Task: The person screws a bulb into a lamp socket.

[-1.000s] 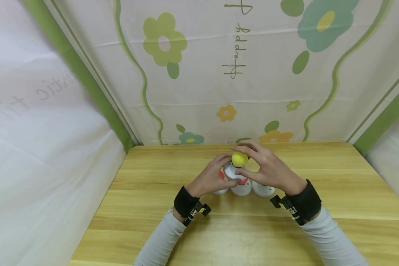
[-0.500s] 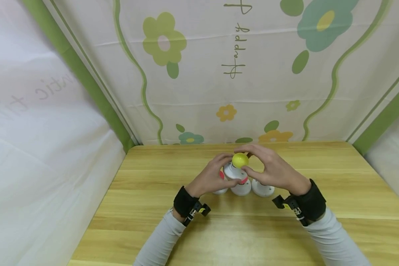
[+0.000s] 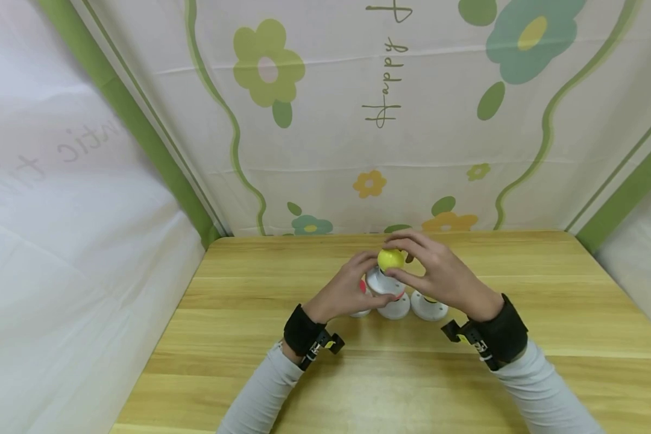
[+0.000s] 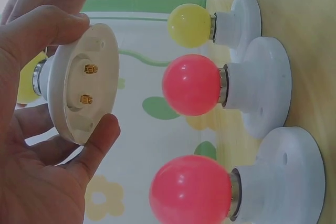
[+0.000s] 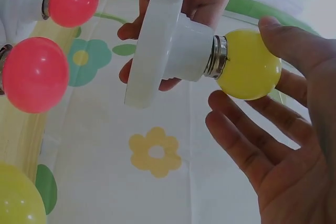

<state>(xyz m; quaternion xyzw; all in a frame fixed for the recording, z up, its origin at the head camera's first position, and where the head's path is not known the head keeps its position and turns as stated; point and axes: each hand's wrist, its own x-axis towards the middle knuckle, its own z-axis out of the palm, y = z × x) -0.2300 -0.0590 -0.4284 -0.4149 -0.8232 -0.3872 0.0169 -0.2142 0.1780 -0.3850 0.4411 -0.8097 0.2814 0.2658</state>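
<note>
My left hand (image 3: 346,286) grips a white lamp holder (image 5: 189,51) by its round base, raised above the table. Its underside, with two brass terminals, shows in the left wrist view. A yellow light bulb (image 5: 249,66) sits at the holder's mouth, part of its metal screw cap visible outside the socket. Around that bulb curl the thumb and fingers of my right hand (image 3: 439,271), the thumb against the glass. Below, on the table, stand two holders with red bulbs (image 4: 191,85) and another with a yellow bulb (image 4: 189,25).
The three holders stand in a row on the wooden table (image 3: 380,380), close beneath both hands. Behind the table's far edge hangs a white curtain (image 3: 325,120) printed with flowers. More white fabric (image 3: 76,241) walls the left side.
My right hand swings slightly right, then back left, its fingers turning about the yellow bulb. The left hand and lamp holder stay nearly in place.
</note>
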